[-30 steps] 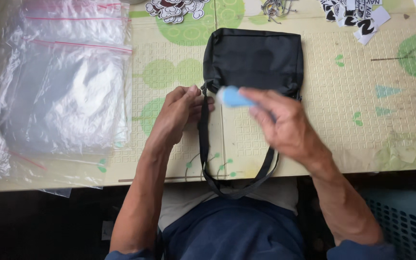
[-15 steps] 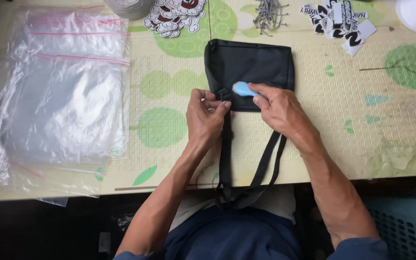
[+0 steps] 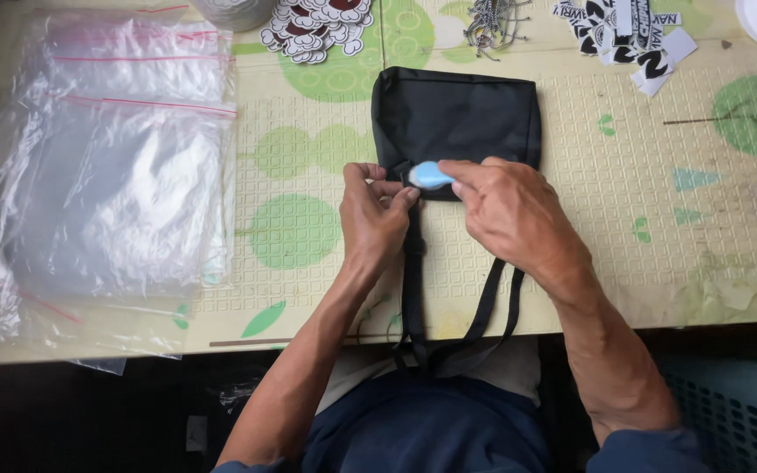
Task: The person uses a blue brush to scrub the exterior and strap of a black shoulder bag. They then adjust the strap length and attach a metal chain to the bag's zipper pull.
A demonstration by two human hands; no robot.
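From the head camera we see our left hand pinching the near edge of the black bag, which lies flat on the patterned table. Our right hand grips a small light-blue tool against that same edge, with clear plastic bags lying to the left.

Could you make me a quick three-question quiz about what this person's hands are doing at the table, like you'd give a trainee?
1. True or false: the right hand holds a small light-blue tool against the black bag.
2. Which part of the bag does the left hand pinch? A) its top edge B) the bottom left corner, where the strap joins C) the far right side
3. What lies on the table to the left of the bag?

Key: 1. True. 2. B. 3. A pile of clear plastic zip bags.
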